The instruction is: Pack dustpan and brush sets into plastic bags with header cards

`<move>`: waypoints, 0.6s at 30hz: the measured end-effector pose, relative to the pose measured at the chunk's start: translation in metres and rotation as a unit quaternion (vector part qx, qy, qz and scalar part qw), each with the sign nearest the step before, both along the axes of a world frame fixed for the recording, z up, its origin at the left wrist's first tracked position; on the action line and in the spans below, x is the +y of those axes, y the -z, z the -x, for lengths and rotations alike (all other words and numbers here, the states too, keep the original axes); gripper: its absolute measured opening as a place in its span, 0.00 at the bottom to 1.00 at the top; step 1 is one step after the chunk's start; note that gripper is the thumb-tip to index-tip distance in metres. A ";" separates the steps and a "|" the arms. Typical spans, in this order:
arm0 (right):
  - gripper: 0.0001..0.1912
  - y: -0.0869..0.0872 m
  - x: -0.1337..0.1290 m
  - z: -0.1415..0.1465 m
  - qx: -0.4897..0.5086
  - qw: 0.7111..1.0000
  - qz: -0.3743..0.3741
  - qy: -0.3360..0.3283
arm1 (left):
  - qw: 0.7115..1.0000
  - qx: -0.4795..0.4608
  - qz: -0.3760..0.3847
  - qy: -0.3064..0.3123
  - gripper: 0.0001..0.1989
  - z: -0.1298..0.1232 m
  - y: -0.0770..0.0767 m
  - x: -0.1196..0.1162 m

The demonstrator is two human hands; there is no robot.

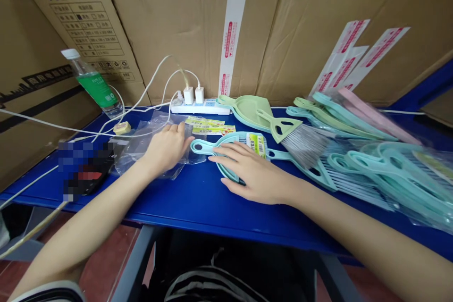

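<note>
My left hand is closed over a pile of clear plastic bags, fingers curled onto the film; the fingertips are partly hidden. Its thumb is close to the handle of a light-blue dustpan. My right hand lies palm down across that dustpan with its fingers stretched out, hiding much of the pan. A yellow-green label card shows on the dustpan behind the fingers. Several similar label cards lie behind, between the hands. A green-handled brush with grey bristles rests right of my right hand.
A green dustpan lies at the back, beside a white power strip with chargers and cables. Bagged blue dustpans and brushes are heaped on the right. A water bottle and a dark phone-like object are on the left. Cardboard boxes wall the back.
</note>
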State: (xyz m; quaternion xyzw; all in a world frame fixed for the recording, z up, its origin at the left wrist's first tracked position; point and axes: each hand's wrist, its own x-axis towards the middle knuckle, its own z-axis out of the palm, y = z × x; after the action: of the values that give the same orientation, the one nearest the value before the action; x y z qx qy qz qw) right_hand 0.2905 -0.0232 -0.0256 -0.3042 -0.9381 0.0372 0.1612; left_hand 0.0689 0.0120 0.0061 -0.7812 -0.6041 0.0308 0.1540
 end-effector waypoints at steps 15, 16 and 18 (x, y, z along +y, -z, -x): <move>0.24 0.005 0.002 0.003 0.019 0.999 0.023 0.029 | 0.992 -0.062 0.107 -0.002 0.34 -0.007 0.013 0.010; 0.24 0.005 0.002 0.003 0.020 0.999 0.021 0.028 | 0.991 -0.064 0.114 -0.001 0.34 -0.008 0.012 0.010; 0.24 0.005 0.001 0.003 0.020 0.999 0.018 0.027 | 0.989 -0.076 0.127 0.008 0.35 -0.007 0.011 0.009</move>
State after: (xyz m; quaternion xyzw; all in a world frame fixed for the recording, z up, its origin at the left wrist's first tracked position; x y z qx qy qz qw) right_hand 0.2871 -0.0217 -0.0305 -0.3310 -0.9254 0.0559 0.1758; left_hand 0.0756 0.0213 -0.0047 -0.7995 -0.5989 0.0464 0.0074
